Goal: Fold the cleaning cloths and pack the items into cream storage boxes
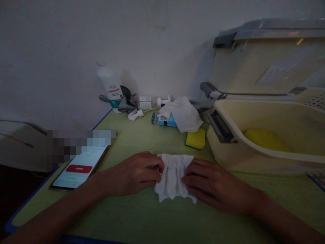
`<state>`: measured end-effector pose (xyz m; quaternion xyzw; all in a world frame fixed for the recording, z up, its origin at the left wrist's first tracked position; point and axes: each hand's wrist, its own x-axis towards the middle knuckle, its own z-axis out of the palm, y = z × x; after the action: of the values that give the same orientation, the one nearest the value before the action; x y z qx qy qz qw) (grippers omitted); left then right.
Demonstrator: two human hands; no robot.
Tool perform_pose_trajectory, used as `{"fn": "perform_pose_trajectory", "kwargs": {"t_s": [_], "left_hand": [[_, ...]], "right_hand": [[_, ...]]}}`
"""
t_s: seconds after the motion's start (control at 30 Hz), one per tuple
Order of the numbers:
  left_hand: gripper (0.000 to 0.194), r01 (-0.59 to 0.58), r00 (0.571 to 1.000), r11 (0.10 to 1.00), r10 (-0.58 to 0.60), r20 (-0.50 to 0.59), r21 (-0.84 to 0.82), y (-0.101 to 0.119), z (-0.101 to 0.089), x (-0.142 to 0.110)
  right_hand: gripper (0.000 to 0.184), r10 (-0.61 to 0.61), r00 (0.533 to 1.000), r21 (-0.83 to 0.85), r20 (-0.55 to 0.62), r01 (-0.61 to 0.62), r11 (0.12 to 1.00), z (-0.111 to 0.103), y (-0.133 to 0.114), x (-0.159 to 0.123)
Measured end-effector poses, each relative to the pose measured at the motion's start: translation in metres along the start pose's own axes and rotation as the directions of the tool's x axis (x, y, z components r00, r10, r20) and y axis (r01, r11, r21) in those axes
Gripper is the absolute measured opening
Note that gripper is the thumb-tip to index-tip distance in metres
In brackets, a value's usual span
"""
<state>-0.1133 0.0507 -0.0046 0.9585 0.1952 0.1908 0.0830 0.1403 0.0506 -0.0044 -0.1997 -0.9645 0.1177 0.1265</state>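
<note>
A white tissue (172,176), gathered into upright folds, lies on the green tabletop between my hands. My left hand (139,171) has its curled fingers closed on the tissue's left edge. On the opposite edge, the bent fingers of my right hand (213,181) grip the tissue too. Both thumbs are mostly hidden. Just beyond the tissue is a yellow sponge (195,139) with a dark underside. A smartphone (81,166) with a lit screen rests left of my left wrist.
At the back stand or lie a white bottle (110,86), a clear bottle (147,102), a blue-capped bottle (164,120) and a crumpled white cloth (186,115). A cream basket (223,156) holding something yellow sits at right, before a lidded box (254,64). A wall closes off the back.
</note>
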Motion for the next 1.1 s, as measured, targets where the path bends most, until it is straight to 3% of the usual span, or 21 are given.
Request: {"fn": "perform_pose_trajectory", "kwargs": {"t_s": [0.13,0.37,0.67,0.77,0.87,1.1], "left_hand": [[0.019,-0.008,0.998,0.999,0.007,-0.056,-0.031,0.002,0.004,0.002],[0.017,0.031,0.999,0.996,-0.027,0.043,-0.087,0.006,0.007,0.003],[0.021,0.064,0.997,0.993,-0.059,0.057,-0.099,0.013,0.005,0.003],[0.027,0.045,0.999,0.994,-0.042,0.027,-0.099,0.012,0.005,0.004],[0.023,0.007,1.000,0.996,-0.005,0.025,-0.085,0.010,0.005,0.006],[0.023,0.012,0.997,1.000,-0.010,0.072,-0.028,0.009,0.008,0.004]], "right_hand": [[0.023,-0.007,1.000,-0.013,-0.024,0.007,1.000,0.000,-0.001,-0.001],[0.024,-0.087,0.991,-0.077,-0.102,0.080,0.994,0.004,0.000,0.000],[0.027,-0.052,0.998,-0.112,0.022,0.054,0.992,0.001,-0.002,0.001],[0.031,-0.020,0.997,-0.111,0.075,0.029,0.993,0.001,-0.004,0.003],[0.031,0.009,0.993,-0.095,0.116,0.002,0.996,0.001,-0.006,0.005],[0.035,-0.009,0.995,-0.136,0.100,0.023,0.990,0.001,-0.005,0.002]]}}
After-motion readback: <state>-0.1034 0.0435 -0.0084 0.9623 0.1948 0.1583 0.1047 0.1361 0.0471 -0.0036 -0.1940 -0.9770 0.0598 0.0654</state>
